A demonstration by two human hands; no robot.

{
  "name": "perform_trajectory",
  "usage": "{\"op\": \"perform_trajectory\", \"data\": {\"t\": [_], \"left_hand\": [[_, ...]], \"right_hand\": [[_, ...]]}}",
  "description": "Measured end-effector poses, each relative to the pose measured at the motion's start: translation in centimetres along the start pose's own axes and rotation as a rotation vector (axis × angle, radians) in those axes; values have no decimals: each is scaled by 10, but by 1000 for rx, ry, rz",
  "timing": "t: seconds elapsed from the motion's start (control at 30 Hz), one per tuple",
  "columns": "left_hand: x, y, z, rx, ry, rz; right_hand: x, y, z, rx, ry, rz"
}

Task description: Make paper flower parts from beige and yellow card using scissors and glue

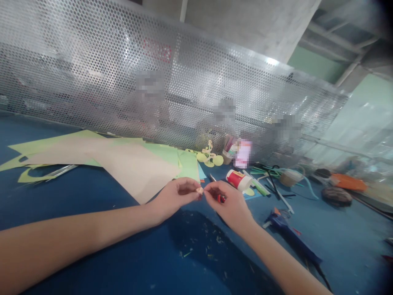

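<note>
Over the blue tabletop, my left hand pinches a small pale pinkish piece between thumb and fingertips. It may be a bit of cut paper, but it is too small and blurred to name. My right hand comes in from the other side. Its thumb and fingertips are pressed together at the right edge of that piece, and what they hold is hidden. A red and black object shows beneath the right hand's fingers; I cannot tell whether the hand holds it.
Pale pink and green paper sheets lie at left. Behind my right hand lie a red-and-white bottle and yellow cut-out shapes. A blue glue gun rests at right, near an orange packet. A perforated metal screen stands behind.
</note>
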State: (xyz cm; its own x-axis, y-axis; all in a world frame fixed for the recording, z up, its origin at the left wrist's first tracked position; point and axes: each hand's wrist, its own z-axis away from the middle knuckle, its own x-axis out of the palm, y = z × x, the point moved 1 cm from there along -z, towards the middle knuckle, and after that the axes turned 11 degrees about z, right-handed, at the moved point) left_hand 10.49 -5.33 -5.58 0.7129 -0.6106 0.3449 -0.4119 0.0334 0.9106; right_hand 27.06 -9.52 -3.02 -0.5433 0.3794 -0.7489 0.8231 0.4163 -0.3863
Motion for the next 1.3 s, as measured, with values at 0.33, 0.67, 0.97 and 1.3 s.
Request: {"op": "perform_trajectory", "data": {"t": [0.33,0.67,0.97,1.3], "left_hand": [[-3,-2,-1,-5,2,-74],[-2,-6,0,-37,-25,-68],[-1,-4,-1,-15,-5,-4],[-2,-3,-1,10,6,-18]], "right_hand": [[2,-1,2,-8,17,28],[6,-3,2,-105,27,199],[4,-4,4,-101,29,141],[1,9,-5,44,-88,-163]]}}
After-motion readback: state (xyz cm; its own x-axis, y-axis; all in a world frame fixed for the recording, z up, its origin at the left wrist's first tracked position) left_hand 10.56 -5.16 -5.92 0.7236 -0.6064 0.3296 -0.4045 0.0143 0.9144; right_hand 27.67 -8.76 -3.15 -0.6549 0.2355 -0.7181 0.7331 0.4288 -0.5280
